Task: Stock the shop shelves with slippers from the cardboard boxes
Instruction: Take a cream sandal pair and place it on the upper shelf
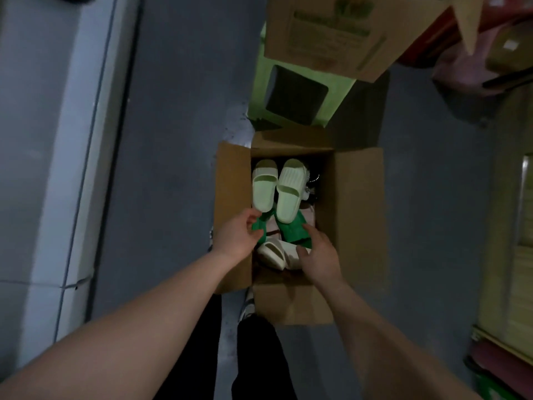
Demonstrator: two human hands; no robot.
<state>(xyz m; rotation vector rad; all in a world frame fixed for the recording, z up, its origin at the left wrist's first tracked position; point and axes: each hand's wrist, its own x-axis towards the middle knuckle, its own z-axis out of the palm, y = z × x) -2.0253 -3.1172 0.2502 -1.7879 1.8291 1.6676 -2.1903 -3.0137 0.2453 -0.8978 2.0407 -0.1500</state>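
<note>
1. My left hand curls round the heel of the left dark green slipper. My right hand pinches the end of the right dark green slipper between thumb and fingers. Both slippers lie inside the open cardboard box, towards its near wall.
2. A pair of pale green slippers lies over the toes of the dark green ones and reaches towards the far wall of the box.
3. A pair of cream slippers sits just below my hands at the near wall. Something pink and something dark show by the right wall; I cannot tell what they are.
4. I judge that I am at the picking-up step for one pair: gripped, but not yet lifted out.
5. At least three pairs are in the box, so most of the stocking from it seems left to do.
6. The box stands on the grey floor, just beyond my feet, with its flaps spread.
7. Beyond it is a green plastic stool with a second cardboard box on top; I cannot see what is in that one.
8. Pale shelving runs along the right edge of the floor. It is too blurred to say whether any slippers are on it, so I cannot tell what is already stocked.
</note>
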